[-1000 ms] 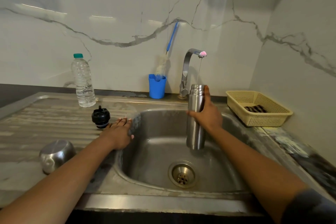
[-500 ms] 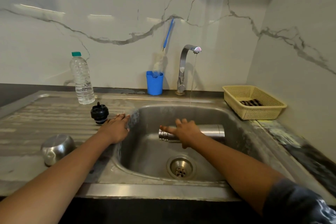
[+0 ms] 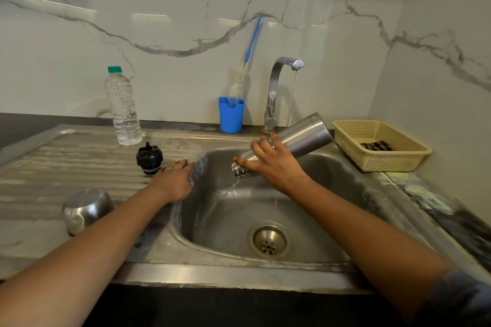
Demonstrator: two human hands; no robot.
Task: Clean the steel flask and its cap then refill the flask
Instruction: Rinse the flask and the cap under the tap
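My right hand (image 3: 273, 164) grips the steel flask (image 3: 300, 137) over the sink basin (image 3: 332, 194). The flask is tilted with its mouth down to the left and its base up to the right, and water pours from the mouth into the basin. My left hand (image 3: 176, 178) rests flat on the sink's left rim, fingers together, holding nothing. The flask's black stopper (image 3: 149, 157) stands on the ribbed drainboard just behind my left hand. The steel cup-shaped cap (image 3: 86, 208) lies upside down on the drainboard at the front left.
The tap (image 3: 281, 87) behind the basin runs a thin stream. A blue cup (image 3: 231, 114) holding a bottle brush (image 3: 243, 74) stands left of the tap. A plastic water bottle (image 3: 122, 107) stands on the drainboard. A cream basket (image 3: 382, 147) with a cloth sits at the right.
The flask went from upright under the tap to lying sideways in the basin, and now tips mouth-down with water pouring out. My left hand stayed on the rim.
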